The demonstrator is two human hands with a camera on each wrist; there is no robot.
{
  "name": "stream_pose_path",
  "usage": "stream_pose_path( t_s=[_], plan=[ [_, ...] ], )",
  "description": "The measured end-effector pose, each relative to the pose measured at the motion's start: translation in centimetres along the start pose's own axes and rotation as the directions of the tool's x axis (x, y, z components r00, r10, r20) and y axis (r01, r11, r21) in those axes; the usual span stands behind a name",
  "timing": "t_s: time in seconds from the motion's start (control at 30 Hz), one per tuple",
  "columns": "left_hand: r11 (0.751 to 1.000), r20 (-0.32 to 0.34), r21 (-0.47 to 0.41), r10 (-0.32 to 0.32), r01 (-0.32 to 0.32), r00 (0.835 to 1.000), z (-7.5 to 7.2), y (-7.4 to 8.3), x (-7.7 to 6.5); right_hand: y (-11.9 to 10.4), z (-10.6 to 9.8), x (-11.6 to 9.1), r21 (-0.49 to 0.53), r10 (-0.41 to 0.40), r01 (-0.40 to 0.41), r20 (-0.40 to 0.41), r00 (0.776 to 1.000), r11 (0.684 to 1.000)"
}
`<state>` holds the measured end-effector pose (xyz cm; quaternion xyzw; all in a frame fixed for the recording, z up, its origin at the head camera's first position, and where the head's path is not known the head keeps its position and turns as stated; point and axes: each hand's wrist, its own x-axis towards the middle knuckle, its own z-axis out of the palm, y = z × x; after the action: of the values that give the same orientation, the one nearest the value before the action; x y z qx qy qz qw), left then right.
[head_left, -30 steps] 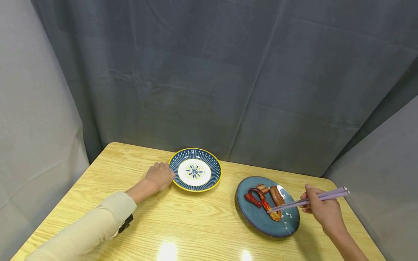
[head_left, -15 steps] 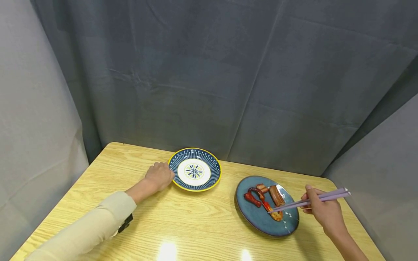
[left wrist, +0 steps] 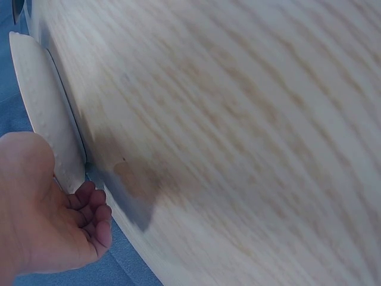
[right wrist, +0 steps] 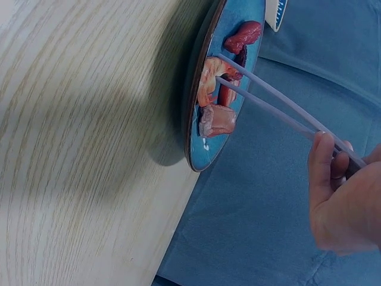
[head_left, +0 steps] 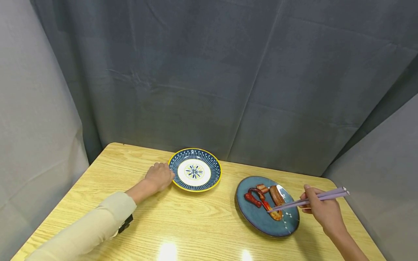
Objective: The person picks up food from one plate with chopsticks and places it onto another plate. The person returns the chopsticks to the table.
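Observation:
My left hand (head_left: 160, 176) grips the left rim of a blue-and-white patterned plate (head_left: 196, 183) with a yellow edge. In the left wrist view its thumb lies on the plate (left wrist: 50, 101) and the fingers curl at the rim. My right hand (head_left: 326, 210) holds a pair of lilac chopsticks (head_left: 295, 204) over a dark blue plate (head_left: 261, 223). In the right wrist view the slightly parted tips are at an orange shrimp (right wrist: 208, 80); whether they touch it I cannot tell. Beside the shrimp lie a red drumstick-shaped piece (head_left: 253, 199), a dark curled tentacle (head_left: 255, 190) and a pork-belly-like slab (head_left: 277, 195).
Both plates rest on a light wooden table (head_left: 196, 224), the patterned one farther back. A small reddish-brown piece (head_left: 262, 188) lies at the blue plate's back. A dark grey curtain (head_left: 209, 79) hangs behind the table, with pale cloth (head_left: 36, 127) at the sides.

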<state>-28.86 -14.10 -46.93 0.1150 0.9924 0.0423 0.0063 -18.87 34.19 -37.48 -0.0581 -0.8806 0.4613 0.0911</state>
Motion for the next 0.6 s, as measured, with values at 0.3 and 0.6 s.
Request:
stream_pose_path(
  t_s=[0.3, 0.6],
  plan=[
    [1.0, -0.001, 0.008, 0.012, -0.012, 1.0, 0.16, -0.05, 0.07, -0.15, 0.05, -0.03, -0.015, 0.01, -0.01, 0.009, 1.0, 1.0],
    [1.0, 0.002, 0.007, 0.007, -0.007, 1.0, -0.04, 0.02, -0.03, -0.17, 0.09, -0.04, -0.031, 0.025, -0.025, 0.016, 1.0, 0.999]
  ],
)
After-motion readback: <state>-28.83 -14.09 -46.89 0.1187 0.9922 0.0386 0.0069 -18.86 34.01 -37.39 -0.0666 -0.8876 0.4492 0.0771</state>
